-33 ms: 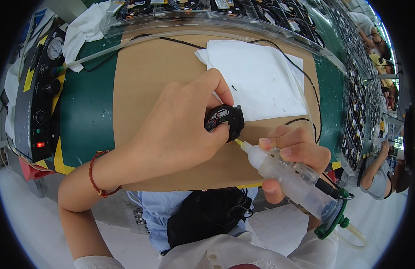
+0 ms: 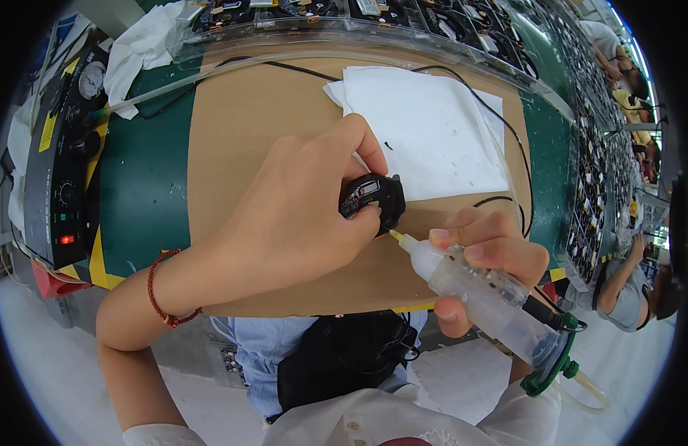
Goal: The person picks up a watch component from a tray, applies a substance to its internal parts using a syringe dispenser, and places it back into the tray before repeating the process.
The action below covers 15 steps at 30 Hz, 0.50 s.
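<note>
Between the thumb and fingers of my left hand (image 2: 303, 197) is a small black round casing (image 2: 389, 195) with electronic parts showing inside; it is held tilted above the brown cardboard (image 2: 236, 141). My right hand (image 2: 496, 249) is closed around a translucent dispensing syringe (image 2: 489, 301) with milky contents. The syringe's yellow tip (image 2: 395, 235) meets or nearly meets the lower edge of the casing. A green cap (image 2: 556, 368) with a clear hose closes the syringe's back end. My left palm and some fingertips are hidden.
White wiping sheets (image 2: 426, 126) with dark specks lie beyond my hands. A black dispenser box (image 2: 65, 163) with gauge and knobs stands at the left. Clear trays (image 2: 344, 33) of black casings line the back. A black cable (image 2: 507, 123) curves across the right. Co-workers (image 2: 630, 290) sit at far right.
</note>
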### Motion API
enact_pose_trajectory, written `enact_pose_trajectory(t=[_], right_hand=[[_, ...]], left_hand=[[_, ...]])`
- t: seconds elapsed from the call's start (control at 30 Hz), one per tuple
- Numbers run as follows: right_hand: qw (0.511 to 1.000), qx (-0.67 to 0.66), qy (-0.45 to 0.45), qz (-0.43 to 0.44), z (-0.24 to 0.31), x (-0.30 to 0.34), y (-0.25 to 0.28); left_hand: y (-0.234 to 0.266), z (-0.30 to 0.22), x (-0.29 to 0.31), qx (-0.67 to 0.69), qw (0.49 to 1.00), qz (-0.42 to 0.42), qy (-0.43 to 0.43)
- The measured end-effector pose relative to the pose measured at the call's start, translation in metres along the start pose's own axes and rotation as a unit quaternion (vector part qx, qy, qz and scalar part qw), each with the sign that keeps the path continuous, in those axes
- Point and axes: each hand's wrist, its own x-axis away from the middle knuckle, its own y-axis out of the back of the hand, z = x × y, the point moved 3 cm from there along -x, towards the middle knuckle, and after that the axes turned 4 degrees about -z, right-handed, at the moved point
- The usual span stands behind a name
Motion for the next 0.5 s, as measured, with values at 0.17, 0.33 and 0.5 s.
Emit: enact_pose_trajectory(t=[0.17,0.33,0.5], right_hand=[[1.000,-0.017,0.006,-0.022,-0.0004,0.0042,-0.0039],[1.000,0.005,0.003,0.016,0.0005,-0.0002,0.0024],[0.999,-0.034,0.011,-0.015,-0.0037,0.0038,-0.0038]], left_hand=[[0.0003,-0.0006,-0.0001,-0.001,1.000,-0.002,-0.002],[0.0003,-0.0002,0.0002,-0.004,1.000,-0.003,-0.003],[0.0024,0.0008,0.0010,-0.010,1.000,-0.006,-0.003]])
